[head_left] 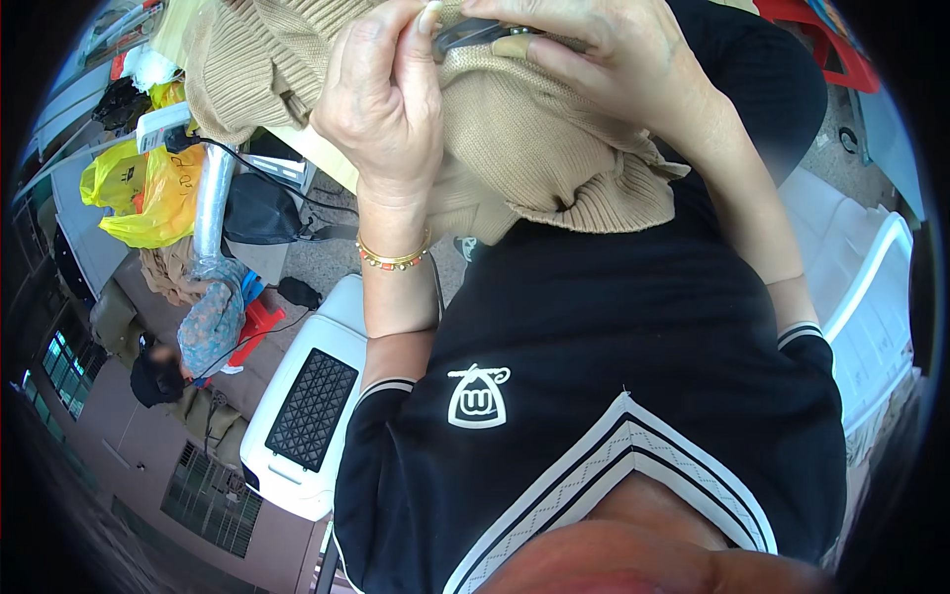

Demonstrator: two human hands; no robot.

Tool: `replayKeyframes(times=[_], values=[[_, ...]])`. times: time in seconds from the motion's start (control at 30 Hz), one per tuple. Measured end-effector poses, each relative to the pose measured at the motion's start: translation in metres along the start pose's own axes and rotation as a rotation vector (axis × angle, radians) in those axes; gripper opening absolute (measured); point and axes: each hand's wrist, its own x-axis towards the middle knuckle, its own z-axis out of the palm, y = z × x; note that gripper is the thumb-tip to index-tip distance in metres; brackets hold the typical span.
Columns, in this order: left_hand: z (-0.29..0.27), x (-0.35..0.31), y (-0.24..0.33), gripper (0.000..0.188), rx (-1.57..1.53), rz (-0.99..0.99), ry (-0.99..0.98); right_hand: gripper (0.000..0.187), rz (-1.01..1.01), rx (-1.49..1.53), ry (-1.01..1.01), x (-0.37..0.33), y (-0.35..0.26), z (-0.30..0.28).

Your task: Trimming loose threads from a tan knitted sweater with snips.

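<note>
A beige ribbed knit garment (534, 129) lies bunched over my lap at the top of the view. My left hand (391, 109), with a beaded gold bracelet at the wrist, is closed in a pinch above the knit; what it pinches is too small to tell. My right hand (623, 59) grips the garment's edge, its thumb pressed on the fabric. Between the two hands is a dark, glossy piece (470, 37), partly hidden, whose kind I cannot make out. Small shiny bits show beside the right thumb.
On the left are a white box with a black grid panel (312, 409), a yellow plastic bag (148, 193), a black bag (260, 210) and a cable. Another person in a patterned blue top (213, 315) sits farther off. At right stand a white plastic container (861, 287) and a red stool (841, 54).
</note>
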Motion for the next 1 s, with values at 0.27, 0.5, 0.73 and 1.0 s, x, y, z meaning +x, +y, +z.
replayKeyframes(times=[0.27, 0.5, 0.73, 1.0], values=[[0.000, -0.002, 0.000, 0.009, -0.093, -0.086, -0.002, 0.029, -0.210, -0.095, 0.190, -0.005, 0.010, 0.011], [0.001, -0.007, -0.004, 0.009, -0.172, -0.144, 0.000, 0.030, -0.163, -0.030, 0.177, -0.004, 0.012, 0.015], [0.002, -0.006, -0.002, 0.009, -0.189, -0.194, -0.011, 0.026, -0.054, -0.045, 0.023, -0.001, 0.006, 0.003], [-0.001, -0.007, -0.006, 0.008, -0.218, -0.211, -0.057, 0.024, 0.024, -0.007, -0.155, 0.003, 0.001, -0.013]])
